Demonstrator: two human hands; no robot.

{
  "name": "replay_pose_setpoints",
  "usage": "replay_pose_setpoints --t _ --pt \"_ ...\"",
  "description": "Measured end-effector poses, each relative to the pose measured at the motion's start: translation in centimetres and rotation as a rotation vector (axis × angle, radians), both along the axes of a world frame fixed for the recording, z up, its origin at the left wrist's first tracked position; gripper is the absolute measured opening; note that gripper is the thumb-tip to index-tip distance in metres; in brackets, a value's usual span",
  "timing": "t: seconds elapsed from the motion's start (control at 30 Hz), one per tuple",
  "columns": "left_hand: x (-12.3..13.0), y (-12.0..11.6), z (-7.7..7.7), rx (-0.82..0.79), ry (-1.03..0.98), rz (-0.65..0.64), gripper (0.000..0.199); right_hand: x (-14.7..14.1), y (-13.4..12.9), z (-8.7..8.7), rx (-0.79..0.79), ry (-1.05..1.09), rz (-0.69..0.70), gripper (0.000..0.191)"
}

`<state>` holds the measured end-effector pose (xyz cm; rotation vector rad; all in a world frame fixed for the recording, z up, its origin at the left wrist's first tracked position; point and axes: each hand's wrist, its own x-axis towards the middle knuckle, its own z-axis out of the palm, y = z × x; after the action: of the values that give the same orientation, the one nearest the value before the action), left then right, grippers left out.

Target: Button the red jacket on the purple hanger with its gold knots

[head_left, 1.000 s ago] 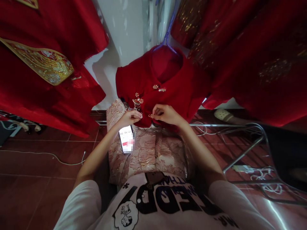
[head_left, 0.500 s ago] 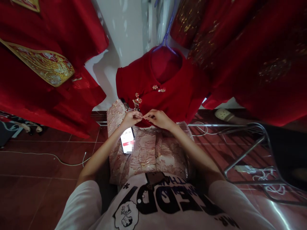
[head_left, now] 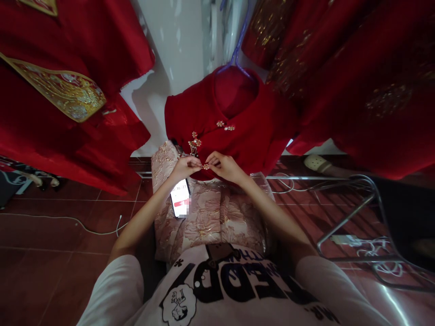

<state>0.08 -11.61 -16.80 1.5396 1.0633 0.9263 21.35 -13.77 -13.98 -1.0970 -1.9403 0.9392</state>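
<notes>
A red dress (head_left: 272, 122) hangs from a purple hanger (head_left: 235, 56), its lower part over my lap. Beaded flower fasteners (head_left: 224, 126) sit near its neckline, and a beaded ornament (head_left: 195, 142) with dangling strands lies lower on the left. My left hand (head_left: 185, 168) pinches the left end of a small beaded flower fastener (head_left: 205, 167). From the other side, the bent fingers of my right hand (head_left: 224, 166) close on the same fastener. Just below my left hand lies a lit phone (head_left: 180, 199) on pink-gold brocade fabric (head_left: 207, 217).
Red garments with gold embroidery (head_left: 73, 93) hang at the left, and more red garments (head_left: 340, 90) at the right. A metal-framed chair (head_left: 346, 222) stands to the right, near a foot in a pale clog (head_left: 316, 164). White cables (head_left: 84, 228) run over the tiled floor.
My right fingers have lifted and bent a little, and the beaded fastener between my hands now shows more clearly. My left hand has hardly moved.
</notes>
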Motion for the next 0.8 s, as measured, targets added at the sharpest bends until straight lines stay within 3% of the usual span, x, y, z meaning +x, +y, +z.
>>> replay_pose_setpoints --t 0.23,0.8 --pt "0.1 -0.4 0.2 0.009 0.040 0.002 0.023 -0.6 -0.3 -0.4 0.067 0.008 -0.096 0.010" --pt "-0.2 -0.5 0.5 0.107 0.125 0.071 0.012 -1.5 -0.7 -1.4 0.179 -0.133 -0.121 0.017"
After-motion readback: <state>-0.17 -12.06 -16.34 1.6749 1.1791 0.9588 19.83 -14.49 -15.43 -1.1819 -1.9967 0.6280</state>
